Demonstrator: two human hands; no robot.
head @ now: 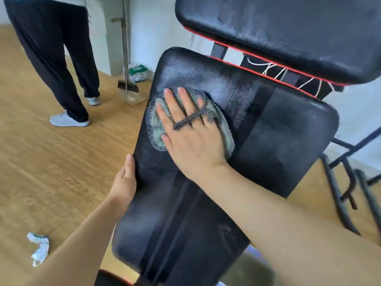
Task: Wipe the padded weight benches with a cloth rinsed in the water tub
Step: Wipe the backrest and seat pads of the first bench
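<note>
A round grey-green cloth (157,118), edged in dark mesh, lies flat on the far half of a black bench's lower pad (268,151), pinned under the right hand (189,141). That hand's fingers (171,104) are straight and spread wide, pointing toward 11 o'clock, and 1 dark strap (186,120) of the cloth crosses over them. Cloth shows on both sides of the hand, at 9 and at 3 o'clock. The right forearm crosses the near half of the pad.

At 7 o'clock from the cloth, the left hand (124,182) grips the pad's left edge. Its thumb lies on top and its other fingers curl under, out of sight.

2 black pads are in view: the lower one and, at 1 o'clock, the upper pad (278,27) with red trim, raised above it. White cord (274,71) runs through the gap between them. The bench's dark metal frame (338,195) stands at 4 o'clock on the wooden floor (51,162).

At 10 o'clock a 2nd person (51,48) in dark trousers and 2 grey shoes stands well apart from the bench. At 11 o'clock, by the wall, 1 broom (127,86) rests on 1 clear dustpan (132,98), with 1 white-and-green bag (137,72) just behind. 1 crumpled white rag (39,248) lies on the floor at 8 o'clock.
</note>
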